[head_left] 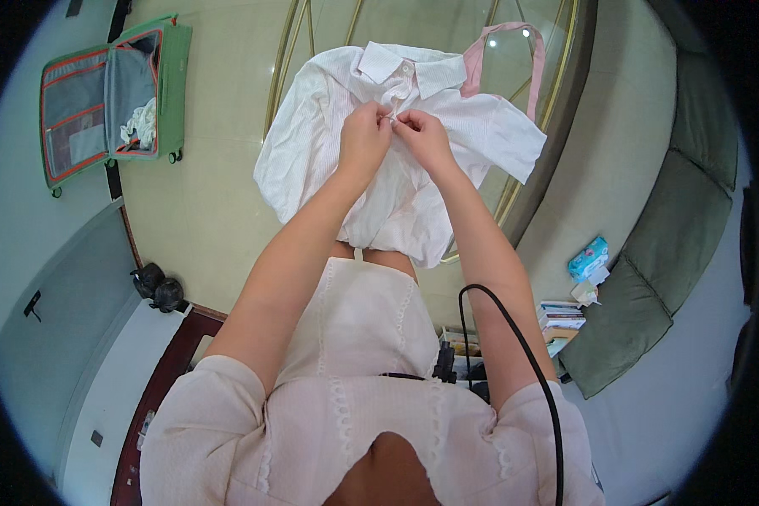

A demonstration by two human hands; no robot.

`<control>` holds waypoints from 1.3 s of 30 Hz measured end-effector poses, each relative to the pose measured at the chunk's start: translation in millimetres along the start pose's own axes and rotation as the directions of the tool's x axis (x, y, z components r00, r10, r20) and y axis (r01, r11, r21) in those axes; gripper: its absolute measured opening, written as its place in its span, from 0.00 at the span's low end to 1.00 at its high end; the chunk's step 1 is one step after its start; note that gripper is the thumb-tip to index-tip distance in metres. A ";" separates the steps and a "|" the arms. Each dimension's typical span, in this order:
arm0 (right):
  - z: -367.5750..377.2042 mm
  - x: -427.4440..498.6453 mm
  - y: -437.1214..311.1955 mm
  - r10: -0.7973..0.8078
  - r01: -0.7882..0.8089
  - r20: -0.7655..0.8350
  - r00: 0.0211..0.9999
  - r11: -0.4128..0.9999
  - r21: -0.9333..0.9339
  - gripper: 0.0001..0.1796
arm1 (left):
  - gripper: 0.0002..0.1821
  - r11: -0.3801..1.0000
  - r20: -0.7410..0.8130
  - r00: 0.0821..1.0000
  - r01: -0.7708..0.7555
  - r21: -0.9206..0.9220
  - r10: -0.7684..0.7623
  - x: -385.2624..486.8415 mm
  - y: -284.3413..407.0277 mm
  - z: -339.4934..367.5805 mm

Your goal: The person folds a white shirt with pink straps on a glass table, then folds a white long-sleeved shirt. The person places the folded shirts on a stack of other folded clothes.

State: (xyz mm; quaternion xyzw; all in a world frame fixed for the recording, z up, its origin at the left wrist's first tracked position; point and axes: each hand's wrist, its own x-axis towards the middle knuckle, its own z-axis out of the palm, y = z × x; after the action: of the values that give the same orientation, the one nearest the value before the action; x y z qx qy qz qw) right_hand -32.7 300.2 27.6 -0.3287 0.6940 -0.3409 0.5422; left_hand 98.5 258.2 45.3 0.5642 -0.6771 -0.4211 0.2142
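A white short-sleeved button-up shirt (pixel 303 126) with fine stripes lies spread before me, its collar (pixel 441 74) pointing away. The thumb and fingers of my left hand (pixel 365 134) pinch the front placket a little below the collar. Close beside it, fingertips almost meeting, my right hand (pixel 425 136) grips the same placket. The bit of cloth or button between them is mostly hidden by my fingers. One white button (pixel 407 69) shows at the neck. From under the shirt's right shoulder a pink fabric strap (pixel 474 63) loops out.
Beneath the shirt is a glass-topped table with gold metal bars (pixel 511 190). An open green suitcase (pixel 176 95) with white cloth inside stands at left. To the right runs a sofa with green cushions (pixel 664 234), holding a tissue pack (pixel 588 259) and books (pixel 560 316). Black bags (pixel 166 295) sit near the door.
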 end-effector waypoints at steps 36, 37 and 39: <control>-20.3 15.5 -23.8 0.091 -0.064 -0.103 0.990 0.967 0.245 0.09 | 0.11 0.944 0.241 0.962 0.195 -0.268 -0.130 -14.6 -4.4 -3.8; -22.7 17.4 -24.9 0.096 -0.068 -0.106 0.990 0.967 0.246 0.09 | 0.11 0.974 0.250 0.965 0.133 -0.186 -0.084 -19.0 -6.1 -3.6; -24.5 22.4 -19.6 0.091 -0.066 -0.120 0.989 0.978 0.197 0.11 | 0.09 0.976 0.170 0.975 0.166 -0.141 -0.141 -24.2 -13.6 -0.6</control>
State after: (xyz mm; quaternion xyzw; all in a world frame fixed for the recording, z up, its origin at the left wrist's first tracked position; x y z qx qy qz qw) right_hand -59.2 273.8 36.4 -0.2246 0.7037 -0.4053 0.5386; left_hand 113.4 280.8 39.0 0.5612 -0.6116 -0.5314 0.1691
